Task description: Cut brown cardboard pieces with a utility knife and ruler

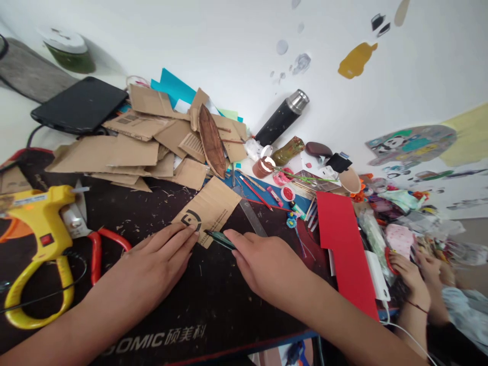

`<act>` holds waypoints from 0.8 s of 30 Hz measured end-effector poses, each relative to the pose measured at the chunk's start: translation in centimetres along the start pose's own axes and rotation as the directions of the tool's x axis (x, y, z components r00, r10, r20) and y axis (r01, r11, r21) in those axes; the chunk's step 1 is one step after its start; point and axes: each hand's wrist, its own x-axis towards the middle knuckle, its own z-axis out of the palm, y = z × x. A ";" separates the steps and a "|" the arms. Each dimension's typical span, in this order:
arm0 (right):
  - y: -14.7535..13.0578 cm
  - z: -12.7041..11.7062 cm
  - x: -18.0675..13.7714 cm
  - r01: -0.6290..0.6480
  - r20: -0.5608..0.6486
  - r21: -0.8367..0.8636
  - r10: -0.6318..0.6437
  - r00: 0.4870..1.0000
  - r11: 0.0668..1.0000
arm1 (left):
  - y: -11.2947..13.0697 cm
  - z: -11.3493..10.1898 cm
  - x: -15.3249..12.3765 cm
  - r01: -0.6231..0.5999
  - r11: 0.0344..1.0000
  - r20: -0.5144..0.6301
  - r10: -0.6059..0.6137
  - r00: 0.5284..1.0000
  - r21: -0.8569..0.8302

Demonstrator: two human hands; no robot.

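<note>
My left hand (pixel 160 259) lies flat on the dark mat, fingers stretched out, with its fingertips pressing the near edge of a small brown cardboard piece (pixel 209 208) that bears a printed logo. My right hand (pixel 267 264) is closed around a thin dark green tool (pixel 219 239), a pen or knife, whose tip touches the same cardboard edge beside my left fingertips. A metal ruler (pixel 251 216) lies just right of the cardboard.
A yellow glue gun (pixel 41 239) and red-handled scissors (pixel 102 246) lie at the left. Cardboard scraps (pixel 125 152), a black tablet (pixel 82 104), a black flask (pixel 282 118), a red sheet (pixel 343 239) and craft clutter surround the mat. Another person's hands (pixel 412 274) are at the right.
</note>
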 end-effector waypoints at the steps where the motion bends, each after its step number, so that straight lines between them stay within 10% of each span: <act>1: 0.0 0.0 0.0 -0.005 0.006 0.002 0.005 1.000 1.000 | 0.0 0.0 0.0 0.003 1.000 -0.001 -0.003 1.000 -0.002; 24: -0.2 1.3 0.5 -0.056 -0.019 0.073 0.058 0.998 0.996 | 0.1 0.2 -0.4 0.025 0.999 0.035 -0.023 0.999 -0.037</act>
